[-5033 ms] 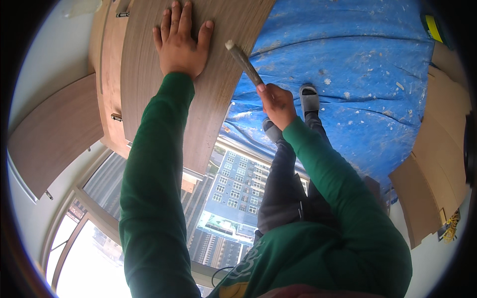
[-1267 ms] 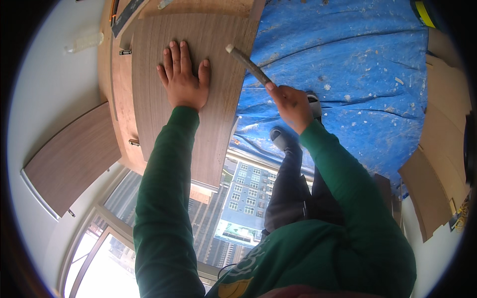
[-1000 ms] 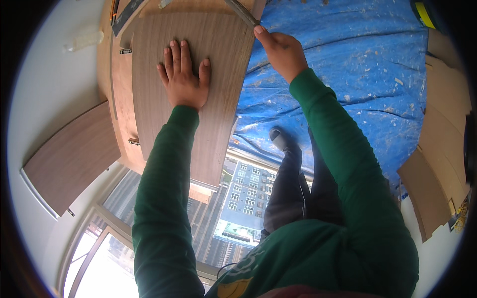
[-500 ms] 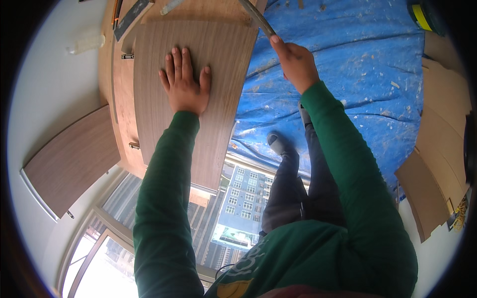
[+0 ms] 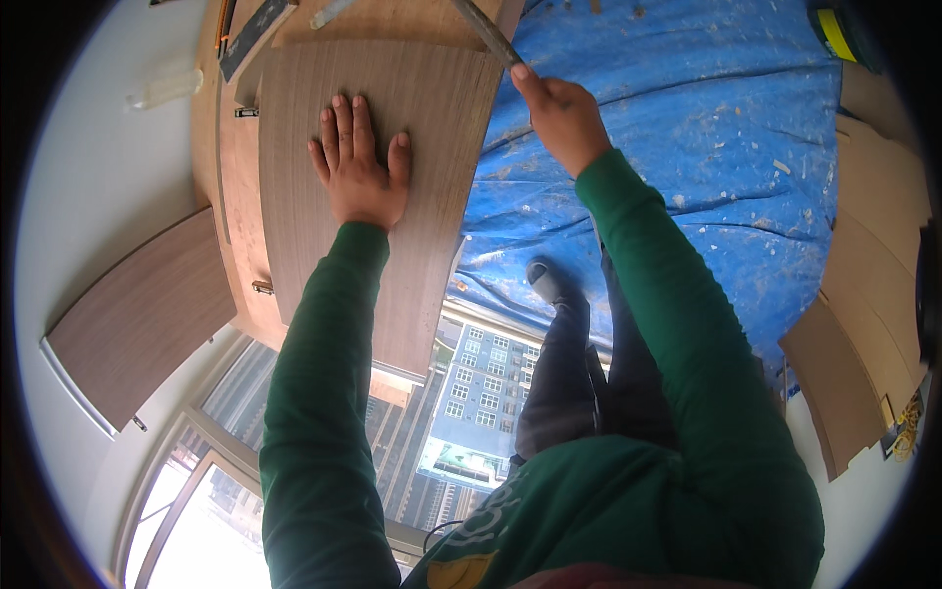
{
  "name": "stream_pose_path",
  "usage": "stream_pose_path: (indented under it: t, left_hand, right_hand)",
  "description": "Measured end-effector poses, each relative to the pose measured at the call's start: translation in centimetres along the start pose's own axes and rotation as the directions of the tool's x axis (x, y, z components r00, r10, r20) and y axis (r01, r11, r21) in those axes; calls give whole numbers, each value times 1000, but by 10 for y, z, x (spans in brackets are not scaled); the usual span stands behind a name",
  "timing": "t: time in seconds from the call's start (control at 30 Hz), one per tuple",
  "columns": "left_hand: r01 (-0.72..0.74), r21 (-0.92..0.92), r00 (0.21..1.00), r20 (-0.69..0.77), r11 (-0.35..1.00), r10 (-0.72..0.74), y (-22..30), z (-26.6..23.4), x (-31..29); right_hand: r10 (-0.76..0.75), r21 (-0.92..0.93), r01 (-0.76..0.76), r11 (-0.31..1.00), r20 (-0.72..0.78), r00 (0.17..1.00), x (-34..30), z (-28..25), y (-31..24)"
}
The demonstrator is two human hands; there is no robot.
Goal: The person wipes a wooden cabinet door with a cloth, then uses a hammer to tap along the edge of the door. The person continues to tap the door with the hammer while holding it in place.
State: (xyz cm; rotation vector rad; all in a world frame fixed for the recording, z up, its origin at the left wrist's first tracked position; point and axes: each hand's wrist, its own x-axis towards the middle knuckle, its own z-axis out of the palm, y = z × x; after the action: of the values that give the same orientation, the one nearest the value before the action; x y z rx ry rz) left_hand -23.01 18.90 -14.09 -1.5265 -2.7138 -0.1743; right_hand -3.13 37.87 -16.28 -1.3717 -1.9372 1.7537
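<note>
My left hand (image 5: 360, 177) lies flat with fingers spread on a brown wood-grain panel (image 5: 422, 196). That panel rests on a lighter wooden work surface (image 5: 245, 211). My right hand (image 5: 564, 120) grips a long, dark, round handle (image 5: 488, 35) near its lower end, thumb laid along it. The handle slants up to the left over the panel's far right corner, and its other end is cut off by the upper edge of the picture. Two small metal hinges (image 5: 246, 113) sit along the panel's left side.
A second brown panel (image 5: 147, 314) leans at the left wall. A dark bar (image 5: 257, 39) and a clear bottle (image 5: 165, 89) lie at the far left. Paint-spotted blue sheeting (image 5: 667, 147) covers the floor. Cardboard (image 5: 863, 255) stands at the right, a window (image 5: 211, 491) at the near left.
My right hand has shifted left and slightly farther away with the handle, over the panel's edge. My left hand stays flat on the panel, which sits slightly farther left in the picture.
</note>
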Motion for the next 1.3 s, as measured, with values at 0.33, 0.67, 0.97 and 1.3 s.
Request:
stream_pose_path:
  t: [0.33, 0.67, 0.97, 1.3]
  left_hand:
    - [21, 8, 1000, 17, 1000, -21, -3, -5, -3]
    - [13, 8, 1000, 8, 1000, -13, -3, -4, -3]
    - [8, 7, 1000, 8, 1000, -8, 0, -5, -1]
    - [11, -13, 1000, 14, 1000, -11, 0, -4, 1]
  right_hand:
    - [98, -78, -93, 993, 67, 993, -93, 7, 26]
    - [142, -134, -128, 983, 103, 984, -63, 4, 4]
    - [88, -36, -87, 996, 33, 996, -33, 8, -1]
    - [65, 190, -61, 980, -13, 998, 20, 4, -2]
